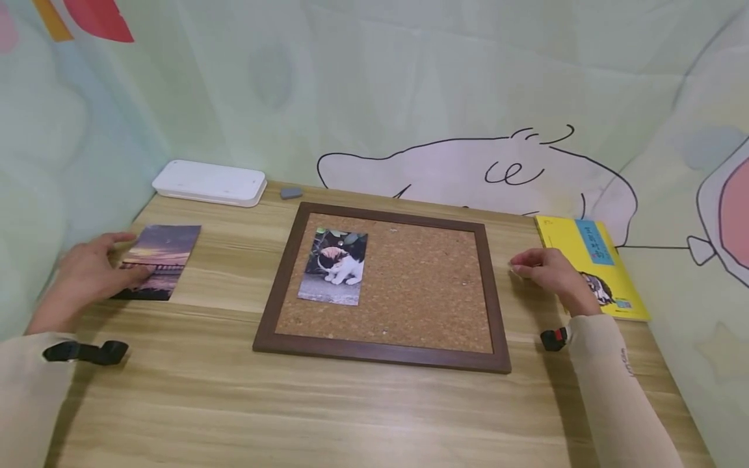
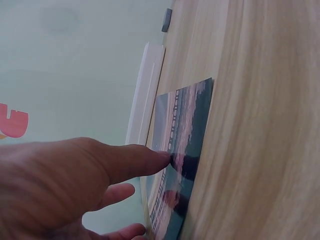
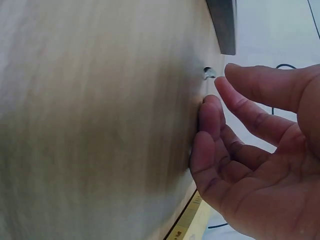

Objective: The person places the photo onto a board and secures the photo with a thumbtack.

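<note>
The left hand (image 1: 88, 273) lies flat, fingers straight, pressing a sunset-coloured photo print (image 1: 157, 260) onto the pale wooden bench (image 1: 234, 403), left of the brown-framed cork pinboard (image 1: 421, 286). A cat photo (image 1: 335, 266) sits on the cork's upper left. The right hand (image 1: 547, 270), fingers loosely curled, rests just right of the frame beside a small clear pushpin (image 3: 209, 73), seemingly not gripping it. A yellow book (image 1: 591, 250) lies just beyond.

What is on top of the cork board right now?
One cat photo lies on the cork board, upper left, apparently pinned. The cork beneath it is covered. The rest looks bare; any loose pins are too small to tell.
</note>
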{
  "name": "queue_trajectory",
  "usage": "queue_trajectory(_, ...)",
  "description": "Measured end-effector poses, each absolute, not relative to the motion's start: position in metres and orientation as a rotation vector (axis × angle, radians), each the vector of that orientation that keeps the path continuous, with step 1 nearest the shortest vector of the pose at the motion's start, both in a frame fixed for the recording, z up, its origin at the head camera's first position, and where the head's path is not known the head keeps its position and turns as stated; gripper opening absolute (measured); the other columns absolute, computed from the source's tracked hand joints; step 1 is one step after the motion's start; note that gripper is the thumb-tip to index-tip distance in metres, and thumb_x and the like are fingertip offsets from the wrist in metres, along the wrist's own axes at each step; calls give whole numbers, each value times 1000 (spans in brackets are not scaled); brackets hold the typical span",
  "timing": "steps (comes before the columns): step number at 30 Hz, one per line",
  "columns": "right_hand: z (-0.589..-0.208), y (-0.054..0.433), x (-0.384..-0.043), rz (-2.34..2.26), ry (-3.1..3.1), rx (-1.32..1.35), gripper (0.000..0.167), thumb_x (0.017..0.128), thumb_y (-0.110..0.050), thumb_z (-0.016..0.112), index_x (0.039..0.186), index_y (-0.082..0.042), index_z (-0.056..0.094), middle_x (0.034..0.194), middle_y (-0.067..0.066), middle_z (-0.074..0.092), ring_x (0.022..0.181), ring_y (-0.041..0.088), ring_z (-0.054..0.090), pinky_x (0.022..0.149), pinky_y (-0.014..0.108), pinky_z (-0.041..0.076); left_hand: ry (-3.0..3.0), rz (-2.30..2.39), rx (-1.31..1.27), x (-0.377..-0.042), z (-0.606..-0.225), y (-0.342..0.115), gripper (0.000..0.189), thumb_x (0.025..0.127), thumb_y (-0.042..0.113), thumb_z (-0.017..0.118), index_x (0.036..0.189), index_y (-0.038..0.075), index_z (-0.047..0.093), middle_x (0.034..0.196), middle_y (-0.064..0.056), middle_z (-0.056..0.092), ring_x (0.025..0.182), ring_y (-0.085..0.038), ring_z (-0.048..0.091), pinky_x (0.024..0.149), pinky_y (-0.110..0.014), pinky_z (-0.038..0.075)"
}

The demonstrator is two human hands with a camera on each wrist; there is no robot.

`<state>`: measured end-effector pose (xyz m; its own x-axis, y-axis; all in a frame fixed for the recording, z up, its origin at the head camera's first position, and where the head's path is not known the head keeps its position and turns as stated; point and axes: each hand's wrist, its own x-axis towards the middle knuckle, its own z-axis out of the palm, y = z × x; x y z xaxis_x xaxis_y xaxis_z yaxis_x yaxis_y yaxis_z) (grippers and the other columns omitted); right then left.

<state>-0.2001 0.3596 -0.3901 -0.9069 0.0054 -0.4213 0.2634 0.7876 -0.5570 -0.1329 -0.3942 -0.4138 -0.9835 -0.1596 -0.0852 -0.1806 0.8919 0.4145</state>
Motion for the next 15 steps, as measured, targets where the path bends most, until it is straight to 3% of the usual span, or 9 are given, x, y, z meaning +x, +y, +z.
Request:
queue_trajectory(6,-394,359,-200,-910,2570,219,37,108,-25,64,139,-5,62,129,17,61,113,30,53,94,35,44,3009,673,-276,-133,-417,-394,77,102,27,69,159,-10,32,148,-55,32,134,-71,29,106,-76,24)
queue_trajectory(15,-395,356,-198,-890,2595,214,33,108,-24,66,133,-3,65,124,16,61,111,30,53,93,35,44,3012,699,-278,-134,-417,-392,78,101,24,70,159,-11,31,136,-51,40,124,-64,37,98,-72,32)
